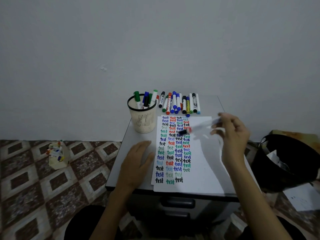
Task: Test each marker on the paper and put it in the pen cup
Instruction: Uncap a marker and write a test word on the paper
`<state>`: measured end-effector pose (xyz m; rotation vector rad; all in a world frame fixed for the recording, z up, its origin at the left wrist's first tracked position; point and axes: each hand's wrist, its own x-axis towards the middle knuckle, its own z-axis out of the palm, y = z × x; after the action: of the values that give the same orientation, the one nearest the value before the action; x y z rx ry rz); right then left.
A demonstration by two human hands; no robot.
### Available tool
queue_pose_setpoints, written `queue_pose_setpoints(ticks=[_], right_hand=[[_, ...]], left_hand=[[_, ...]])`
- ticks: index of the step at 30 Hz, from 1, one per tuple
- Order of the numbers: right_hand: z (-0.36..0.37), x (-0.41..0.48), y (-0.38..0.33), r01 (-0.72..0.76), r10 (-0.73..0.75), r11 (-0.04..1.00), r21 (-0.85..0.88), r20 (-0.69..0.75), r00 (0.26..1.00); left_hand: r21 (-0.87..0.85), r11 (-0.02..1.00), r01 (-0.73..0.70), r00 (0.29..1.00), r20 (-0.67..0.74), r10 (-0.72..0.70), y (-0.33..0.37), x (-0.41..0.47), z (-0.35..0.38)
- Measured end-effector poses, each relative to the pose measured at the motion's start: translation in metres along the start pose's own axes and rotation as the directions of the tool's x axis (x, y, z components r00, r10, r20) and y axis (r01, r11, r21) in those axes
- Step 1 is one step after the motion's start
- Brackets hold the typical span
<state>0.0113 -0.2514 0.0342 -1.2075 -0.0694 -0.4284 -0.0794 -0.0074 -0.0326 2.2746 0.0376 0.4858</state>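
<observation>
Head view: marker (190, 129) over paper (204, 170)

The paper (199, 161) lies on the cabinet top (207, 108), with the pen cup (142, 122) just beyond its far-left corner (markers (145, 99) stand in it) and a row of markers (180, 103) behind it. The left hand (138, 163) rests flat beside the paper's left edge; the right hand (232, 134) holds a marker (185, 131) over it.

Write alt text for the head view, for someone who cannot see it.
The right hand holds a blurred white marker over a white paper sheet of coloured "test" words. The left hand lies flat beside it; a cream mesh pen cup stands beyond.
</observation>
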Motion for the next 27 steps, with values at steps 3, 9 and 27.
queue_pose_setpoints(ticks=[3, 9, 27], right_hand=[[0.000, -0.039, -0.008, -0.123, 0.135, 0.990, -0.065, 0.236, 0.962], [0.006, -0.066, -0.010, -0.276, 0.258, 0.961, 0.017, 0.303, 0.917], [0.015, -0.076, -0.005, -0.389, 0.401, 0.913, -0.119, 0.427, 0.811]], left_hand=[[-0.225, 0.973, -0.059, 0.986, 0.139, 0.091, 0.038, -0.008, 0.001], [-0.226, 0.966, -0.128, 0.951, 0.247, 0.184, 0.072, -0.016, 0.025], [-0.437, 0.890, 0.133, 0.944, 0.330, 0.021, 0.083, -0.021, 0.018]])
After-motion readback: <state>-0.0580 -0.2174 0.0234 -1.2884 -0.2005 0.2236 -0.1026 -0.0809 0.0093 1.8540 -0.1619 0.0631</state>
